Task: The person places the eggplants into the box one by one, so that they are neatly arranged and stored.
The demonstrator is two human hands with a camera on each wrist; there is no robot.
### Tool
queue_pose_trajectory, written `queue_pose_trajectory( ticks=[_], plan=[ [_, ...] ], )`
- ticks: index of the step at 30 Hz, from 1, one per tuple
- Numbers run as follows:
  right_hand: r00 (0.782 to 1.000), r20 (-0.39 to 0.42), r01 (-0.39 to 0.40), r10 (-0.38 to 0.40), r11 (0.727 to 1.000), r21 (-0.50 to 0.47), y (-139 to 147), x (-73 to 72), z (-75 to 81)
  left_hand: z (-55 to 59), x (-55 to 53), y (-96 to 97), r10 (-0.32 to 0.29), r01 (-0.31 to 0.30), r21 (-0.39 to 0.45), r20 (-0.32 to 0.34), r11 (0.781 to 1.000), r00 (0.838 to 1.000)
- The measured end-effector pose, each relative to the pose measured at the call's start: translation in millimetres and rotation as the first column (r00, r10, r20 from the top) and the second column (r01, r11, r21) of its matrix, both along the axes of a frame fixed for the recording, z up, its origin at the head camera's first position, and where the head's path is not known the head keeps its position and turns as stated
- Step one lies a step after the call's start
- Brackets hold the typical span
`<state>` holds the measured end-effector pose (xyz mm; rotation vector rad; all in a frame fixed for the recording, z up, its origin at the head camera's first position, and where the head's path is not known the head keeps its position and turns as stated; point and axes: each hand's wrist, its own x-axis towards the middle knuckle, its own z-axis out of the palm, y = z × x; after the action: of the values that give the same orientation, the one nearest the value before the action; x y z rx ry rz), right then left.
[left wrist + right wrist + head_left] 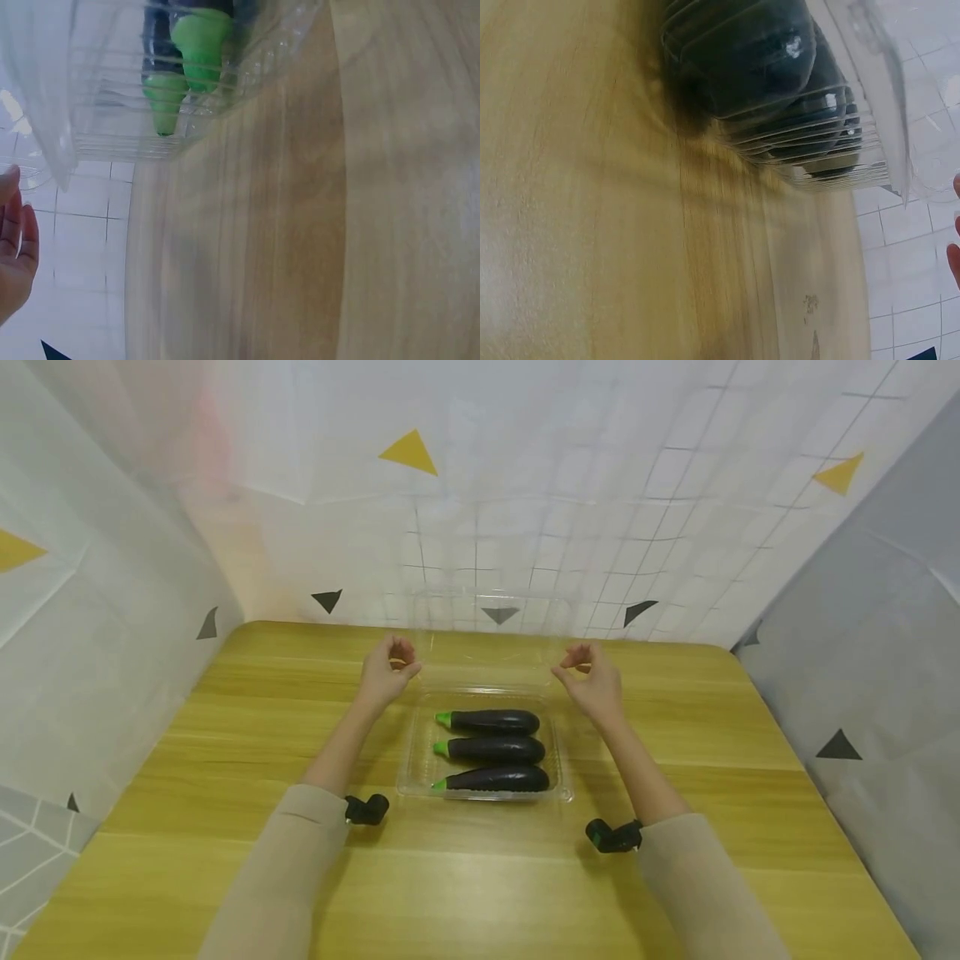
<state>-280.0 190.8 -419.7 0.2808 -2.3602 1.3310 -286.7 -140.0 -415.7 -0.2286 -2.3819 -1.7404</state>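
Note:
A clear plastic clamshell box [405, 777] stands on the wooden table with its hinged lid [487, 672] raised at the back. Inside the base lie three dark eggplants [495, 749] in parallel rows, their green stem ends toward the left. My left hand [386, 675] pinches the lid's left edge between thumb and fingers. At the opposite edge my right hand [594, 681] does the same, thumb and fingertips at the rim. In the left wrist view, green stems [201, 45] show through the ribbed wall; the right wrist view shows the rounded eggplant ends [757, 60].
The wooden table [480, 877] extends around the box on all sides. Behind it hangs a white sheet [525, 510] with grid lines and yellow and black triangles. Grey-white sheets flank the table left and right. A small black camera [367, 810] is strapped at each sleeve cuff.

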Motion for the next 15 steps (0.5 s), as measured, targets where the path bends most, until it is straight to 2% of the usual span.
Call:
queue_pose_trajectory(
  ticks=[9, 12, 15],
  plan=[
    [1.000, -0.012, -0.007, 0.007, 1.000, -0.003, 0, -0.7, -2.8, 4.8, 1.4, -0.6, -0.017, 0.017, -0.022, -0.015, 1.000, 1.000],
    [1.000, -0.009, -0.013, 0.013, 1.000, -0.003, -1, -0.3, -2.8, 9.8, 1.8, -0.4, -0.011, 0.010, -0.025, -0.040, 1.000, 0.999],
    [1.000, -0.008, -0.015, 0.015, 1.000, -0.001, -1, -0.2, -2.6, 16.9, 2.0, 0.4, 0.000, 0.001, 0.007, -0.075, 1.000, 0.997]
  ],
)
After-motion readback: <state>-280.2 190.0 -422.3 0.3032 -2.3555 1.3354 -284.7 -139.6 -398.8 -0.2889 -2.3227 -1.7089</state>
